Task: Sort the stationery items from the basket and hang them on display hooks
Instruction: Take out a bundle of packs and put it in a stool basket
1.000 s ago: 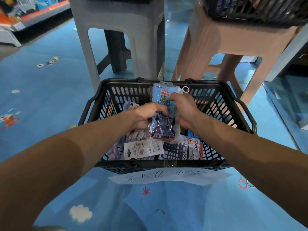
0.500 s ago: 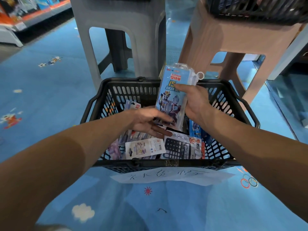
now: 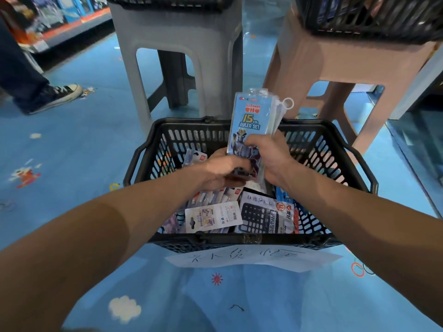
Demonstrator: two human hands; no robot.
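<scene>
1. Left arm (image 3: pixel 96 236): bare from frame edge to wrist.
2. Right arm (image 3: pixel 359 224): same, bare along its whole visible length.
3. Left hand (image 3: pixel 223 171) and right hand (image 3: pixel 271 158): both bare, wrists too.

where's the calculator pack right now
In the head view, the calculator pack lies face up in the near right part of the basket, beside the white carded pack and just below the right hand gripping the ruler set.
</scene>
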